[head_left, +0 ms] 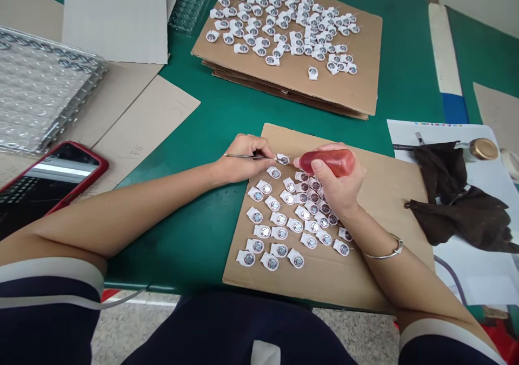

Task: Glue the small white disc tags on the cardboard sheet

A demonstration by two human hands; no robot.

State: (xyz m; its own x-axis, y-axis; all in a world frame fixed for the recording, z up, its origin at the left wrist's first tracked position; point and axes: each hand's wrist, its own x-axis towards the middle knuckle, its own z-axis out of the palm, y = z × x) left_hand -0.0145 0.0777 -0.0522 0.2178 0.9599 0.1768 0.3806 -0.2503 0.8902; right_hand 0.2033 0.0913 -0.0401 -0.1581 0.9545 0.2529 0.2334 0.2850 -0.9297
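Observation:
My right hand (343, 184) is wrapped round a red squeeze bottle (330, 162), lying sideways with its nozzle pointing left. The nozzle end is close to a small round metallic part on a white tab (283, 159); whether they touch I cannot tell. On the part's other side, my left hand (245, 159) is closed around thin metal tweezers (243, 156), fingertips at the tab's edge. Several similar parts (279, 233) lie in loose rows below both hands on a brown cardboard sheet (300, 278). Some near the right hand look reddish in the middle.
Behind, a cardboard stack (344, 92) bears many more such parts. At left lie a red-cased phone (52, 176), clear plastic trays (40, 89) and grey card sheets (115, 24). To the right are a dark cloth (458, 208), a gold-lidded jar (482, 150) and white paper (486, 292).

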